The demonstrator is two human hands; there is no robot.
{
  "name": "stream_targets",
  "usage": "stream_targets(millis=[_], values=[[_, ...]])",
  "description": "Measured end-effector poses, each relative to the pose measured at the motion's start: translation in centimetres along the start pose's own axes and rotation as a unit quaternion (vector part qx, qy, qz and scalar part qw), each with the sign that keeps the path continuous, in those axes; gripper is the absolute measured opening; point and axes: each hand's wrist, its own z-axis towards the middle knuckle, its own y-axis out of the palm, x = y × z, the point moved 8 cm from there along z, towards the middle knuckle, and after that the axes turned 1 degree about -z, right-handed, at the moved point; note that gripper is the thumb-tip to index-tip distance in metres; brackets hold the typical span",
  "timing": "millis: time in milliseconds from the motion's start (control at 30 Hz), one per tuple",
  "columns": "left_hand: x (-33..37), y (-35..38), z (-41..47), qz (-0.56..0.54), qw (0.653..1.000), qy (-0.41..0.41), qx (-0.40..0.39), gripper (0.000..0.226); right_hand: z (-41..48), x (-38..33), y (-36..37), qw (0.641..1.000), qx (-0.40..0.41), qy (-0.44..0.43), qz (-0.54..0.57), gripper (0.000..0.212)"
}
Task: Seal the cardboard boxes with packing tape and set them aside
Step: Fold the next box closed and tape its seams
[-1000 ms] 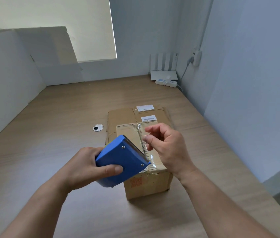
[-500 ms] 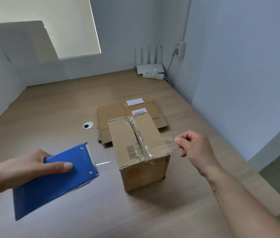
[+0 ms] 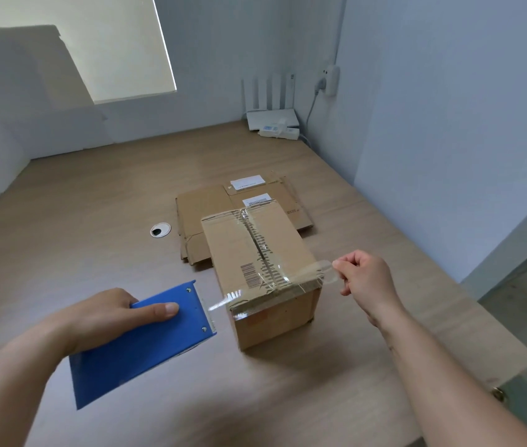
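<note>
A closed cardboard box stands on the wooden table, its top seam covered by clear tape running lengthwise. My left hand grips a blue tape dispenser to the left of the box's near end. A clear strip of tape stretches from the dispenser across the box's near top edge. My right hand pinches the strip's free end just right of the box.
Flattened cardboard boxes with white labels lie behind the box. A round cable hole sits in the table to the left. A white router and power strip are in the far right corner. The table's right edge runs close to my right arm.
Both hands have drawn apart from above the box: the dispenser went left and down, my right hand went right, pulling a strip of tape across the box's near end.
</note>
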Motion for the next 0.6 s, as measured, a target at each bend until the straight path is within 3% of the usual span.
stream_targets(millis=[200,400,500,600], values=[[0.6,0.8,1.8,0.005,0.999,-0.019,0.031,0.074,0.8,1.3,1.6,0.999,-0.021,0.040,-0.004,0.020],[0.5,2.7,3.9,-0.019,0.998,-0.062,0.022,0.071,0.7,3.7,3.5,0.986,-0.097,0.127,0.041,0.009],[0.6,2.6,4.1,-0.012,0.997,-0.066,0.025,0.069,0.5,5.4,1.5,0.983,-0.028,0.134,-0.124,0.016],[0.7,2.5,4.0,-0.006,0.997,-0.066,0.031,0.069,-0.6,2.1,0.4,0.989,0.066,0.019,-0.134,0.021]])
